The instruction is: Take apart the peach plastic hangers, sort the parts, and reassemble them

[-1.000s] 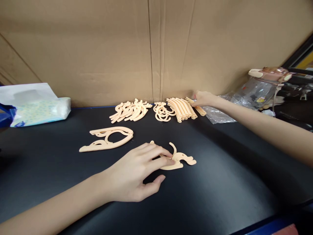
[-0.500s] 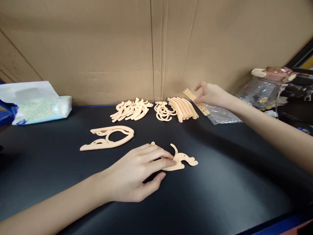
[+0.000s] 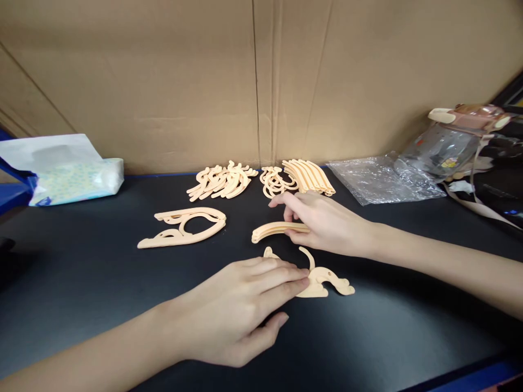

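Note:
My left hand (image 3: 245,302) lies with its fingers stretched out over flat beige plastic hanger pieces (image 3: 321,283), hiding part of them. A curved hook-like end and a rounded tip show past the fingers. Just behind, my right hand (image 3: 322,220) is closed on the right end of a curved beige hanger arm (image 3: 267,230), which is grooved along its side and held low over the table. To the left lies a folded beige hanger (image 3: 200,237), its two arms joined at the right end.
At the back are a pile of beige pieces (image 3: 223,182), several hooks (image 3: 275,182) and a row of curved arms (image 3: 306,174). A tissue pack (image 3: 77,177) stands left. A clear plastic bag (image 3: 368,177) and a bottle (image 3: 449,147) are at the right.
My right hand has come from the back right toward the middle, bringing the curved hanger arm and turning it. The pieces under my left hand appear slightly further right and nearer.

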`<action>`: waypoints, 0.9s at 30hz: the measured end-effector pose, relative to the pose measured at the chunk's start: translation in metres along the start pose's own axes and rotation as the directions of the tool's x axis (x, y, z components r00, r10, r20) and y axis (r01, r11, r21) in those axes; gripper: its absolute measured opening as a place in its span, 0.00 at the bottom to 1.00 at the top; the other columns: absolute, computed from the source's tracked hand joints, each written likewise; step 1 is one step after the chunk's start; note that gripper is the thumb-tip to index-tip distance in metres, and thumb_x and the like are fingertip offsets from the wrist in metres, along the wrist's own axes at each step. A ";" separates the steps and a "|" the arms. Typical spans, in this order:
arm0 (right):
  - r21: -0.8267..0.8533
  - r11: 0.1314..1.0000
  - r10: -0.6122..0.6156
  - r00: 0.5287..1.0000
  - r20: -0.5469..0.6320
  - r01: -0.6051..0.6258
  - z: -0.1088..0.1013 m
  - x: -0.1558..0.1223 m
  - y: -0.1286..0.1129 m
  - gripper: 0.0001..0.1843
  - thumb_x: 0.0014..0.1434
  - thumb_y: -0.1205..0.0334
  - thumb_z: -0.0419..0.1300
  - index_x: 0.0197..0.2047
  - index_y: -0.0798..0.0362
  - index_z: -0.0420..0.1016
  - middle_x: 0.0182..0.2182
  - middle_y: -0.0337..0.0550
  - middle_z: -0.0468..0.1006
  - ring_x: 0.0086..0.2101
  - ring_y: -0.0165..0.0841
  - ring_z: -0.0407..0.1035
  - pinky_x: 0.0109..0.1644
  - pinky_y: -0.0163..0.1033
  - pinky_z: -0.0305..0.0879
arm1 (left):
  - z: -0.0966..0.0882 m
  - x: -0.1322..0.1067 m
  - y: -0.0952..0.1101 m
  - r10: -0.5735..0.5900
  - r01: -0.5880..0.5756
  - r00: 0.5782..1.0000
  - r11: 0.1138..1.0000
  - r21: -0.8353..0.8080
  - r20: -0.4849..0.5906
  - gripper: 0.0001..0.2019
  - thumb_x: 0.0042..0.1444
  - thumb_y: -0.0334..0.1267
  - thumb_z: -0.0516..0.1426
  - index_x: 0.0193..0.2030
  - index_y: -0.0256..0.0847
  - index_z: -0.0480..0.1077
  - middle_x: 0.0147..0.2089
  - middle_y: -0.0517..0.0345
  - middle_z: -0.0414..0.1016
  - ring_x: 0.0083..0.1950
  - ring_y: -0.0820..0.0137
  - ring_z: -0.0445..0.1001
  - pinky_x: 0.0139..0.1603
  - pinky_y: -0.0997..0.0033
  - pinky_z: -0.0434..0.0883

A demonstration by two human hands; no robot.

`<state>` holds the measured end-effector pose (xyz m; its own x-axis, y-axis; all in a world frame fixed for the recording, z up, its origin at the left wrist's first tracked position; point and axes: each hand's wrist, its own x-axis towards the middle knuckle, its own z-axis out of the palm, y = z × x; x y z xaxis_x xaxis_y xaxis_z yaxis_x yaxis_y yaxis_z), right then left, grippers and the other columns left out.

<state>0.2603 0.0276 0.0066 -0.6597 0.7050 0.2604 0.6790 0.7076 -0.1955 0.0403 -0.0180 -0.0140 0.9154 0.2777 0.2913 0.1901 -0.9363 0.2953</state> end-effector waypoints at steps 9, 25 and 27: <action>0.027 0.997 -0.067 0.994 -0.084 0.069 0.009 -0.003 0.008 0.17 0.65 0.60 0.57 0.57 0.51 0.64 0.40 0.46 0.78 0.43 0.40 0.73 0.46 0.45 0.67 | -0.001 0.000 -0.005 -0.118 0.152 0.965 0.980 0.131 -0.233 0.20 0.62 0.30 0.53 0.61 0.40 0.63 0.60 0.50 0.73 0.62 0.63 0.69 0.63 0.59 0.66; -0.061 0.997 0.046 0.994 -0.100 -0.052 0.010 -0.044 0.032 0.10 0.68 0.60 0.56 0.43 0.53 0.77 0.37 0.42 0.80 0.39 0.36 0.73 0.46 0.43 0.61 | -0.001 0.006 -0.030 -0.598 0.653 0.738 0.750 0.106 -0.312 0.08 0.65 0.41 0.52 0.45 0.43 0.70 0.41 0.57 0.74 0.41 0.64 0.72 0.43 0.62 0.68; -0.074 0.993 0.082 0.986 -0.144 -0.093 0.012 -0.044 0.035 0.09 0.67 0.60 0.57 0.41 0.53 0.77 0.36 0.42 0.80 0.39 0.36 0.73 0.46 0.43 0.60 | 0.000 0.008 -0.033 -0.607 0.661 0.734 0.741 0.117 -0.303 0.09 0.65 0.41 0.52 0.45 0.43 0.70 0.41 0.57 0.75 0.41 0.64 0.72 0.42 0.63 0.68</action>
<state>0.3094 0.0222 -0.0233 -0.5487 0.7463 0.3767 0.7596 0.6333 -0.1483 0.0412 0.0148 -0.0210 0.4490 0.8378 0.3106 0.7876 -0.5352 0.3053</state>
